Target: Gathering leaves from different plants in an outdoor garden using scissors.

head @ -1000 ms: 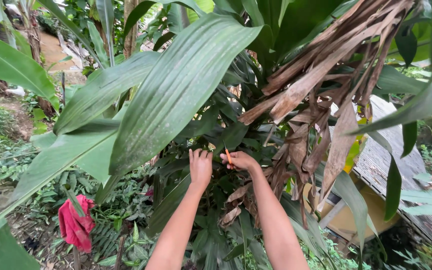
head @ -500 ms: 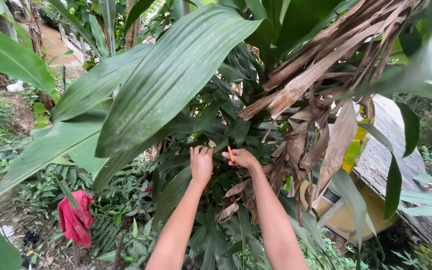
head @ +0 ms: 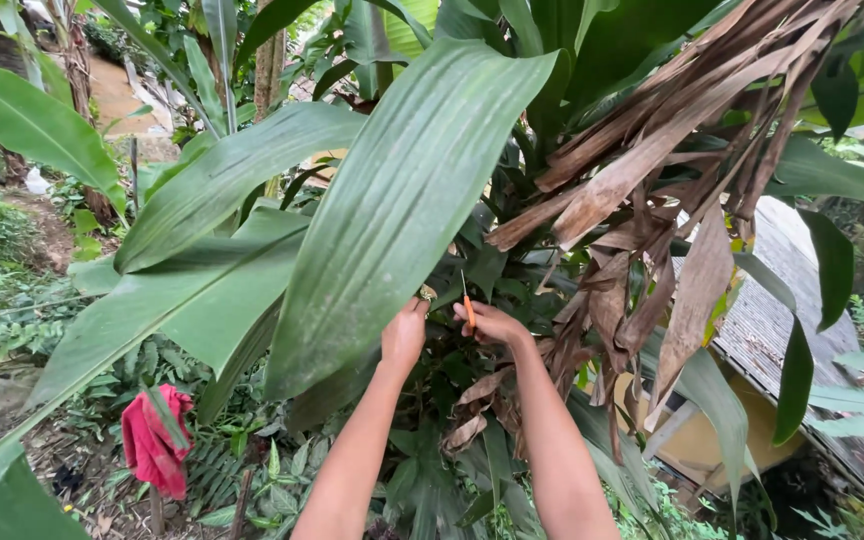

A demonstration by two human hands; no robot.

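Hands raised into the plant's centre. Left hand [head: 404,335] clenched around the base of a broad green leaf [head: 402,200], likely steadying it. Right hand [head: 492,322] gripping an orange-handled tool [head: 468,305], blade upward, just beside that base, seemingly for cutting. Dry brown leaves [head: 652,180] hanging to the right; red cloth [head: 155,440] low at left; corrugated roof [head: 767,310] beyond. Compared with 0.5 s earlier: both hands slightly higher, leaf swung across, covering the left fingertips.
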